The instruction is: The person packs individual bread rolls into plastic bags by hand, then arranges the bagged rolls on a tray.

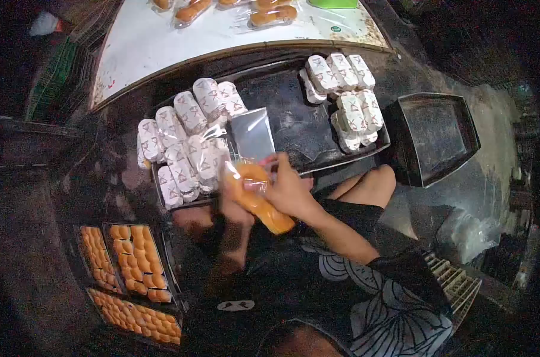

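A long golden bread roll (264,208) lies slanted between my hands, its upper end within clear plastic. My right hand (285,187) has its fingers wrapped round the roll's right side. On the other side, my left hand (231,199) is blurred and partly behind the roll, so its fingers cannot be made out. Just above the hands, a stack of flat clear bags (253,134) rests on the black tray (288,113). Several printed white paper wrappers (189,113) stand in rows at the tray's left. More printed wrappers (356,110) are stacked at its right end.
Bagged rolls (273,15) and a green object (332,3) sit on the white table (145,41). An unfilled black tray (439,137) stands at right. Trays of golden rolls (139,256) are at lower left. A plastic bag (469,232) and a slatted rack (454,279) are at lower right.
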Demonstrator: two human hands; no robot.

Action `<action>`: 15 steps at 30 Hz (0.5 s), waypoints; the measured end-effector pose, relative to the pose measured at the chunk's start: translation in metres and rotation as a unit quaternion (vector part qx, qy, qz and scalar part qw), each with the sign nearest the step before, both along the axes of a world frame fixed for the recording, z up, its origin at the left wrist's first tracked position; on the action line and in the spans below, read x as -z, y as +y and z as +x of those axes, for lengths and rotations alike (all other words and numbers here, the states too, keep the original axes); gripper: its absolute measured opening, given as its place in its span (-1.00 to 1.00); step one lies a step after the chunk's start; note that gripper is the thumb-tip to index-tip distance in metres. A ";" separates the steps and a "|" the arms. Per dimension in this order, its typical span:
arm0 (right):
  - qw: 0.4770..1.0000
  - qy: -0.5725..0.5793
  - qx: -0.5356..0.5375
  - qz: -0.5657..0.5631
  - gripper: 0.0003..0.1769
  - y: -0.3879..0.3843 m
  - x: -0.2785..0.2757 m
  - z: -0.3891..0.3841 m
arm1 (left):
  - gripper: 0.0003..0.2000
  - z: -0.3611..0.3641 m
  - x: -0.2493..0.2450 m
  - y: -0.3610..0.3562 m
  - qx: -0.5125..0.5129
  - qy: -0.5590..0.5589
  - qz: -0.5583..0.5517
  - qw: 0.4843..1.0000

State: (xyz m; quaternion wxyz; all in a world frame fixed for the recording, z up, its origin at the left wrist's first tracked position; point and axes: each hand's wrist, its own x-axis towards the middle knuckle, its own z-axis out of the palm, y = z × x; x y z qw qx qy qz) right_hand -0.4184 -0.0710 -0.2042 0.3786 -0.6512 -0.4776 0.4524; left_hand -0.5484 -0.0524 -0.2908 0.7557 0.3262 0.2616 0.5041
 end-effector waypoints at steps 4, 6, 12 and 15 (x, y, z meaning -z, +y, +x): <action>0.998 -0.001 -0.020 0.053 -0.18 -0.008 0.010 -0.013 | -0.44 0.001 -0.040 0.003 -0.078 -0.069 -0.007 0.995; 0.996 0.045 -0.076 0.014 -0.24 -0.025 -0.006 -0.016 | -0.47 -0.020 -0.046 0.008 0.026 -0.315 -0.133 0.939; 0.989 -0.012 -0.006 0.145 -0.36 -0.004 0.020 -0.036 | -0.54 -0.014 -0.002 -0.021 -0.226 -0.041 -0.197 0.953; 0.975 -0.084 -0.083 0.186 -0.43 -0.023 0.010 -0.045 | -0.53 -0.031 -0.029 -0.011 -0.178 -0.187 -0.242 0.935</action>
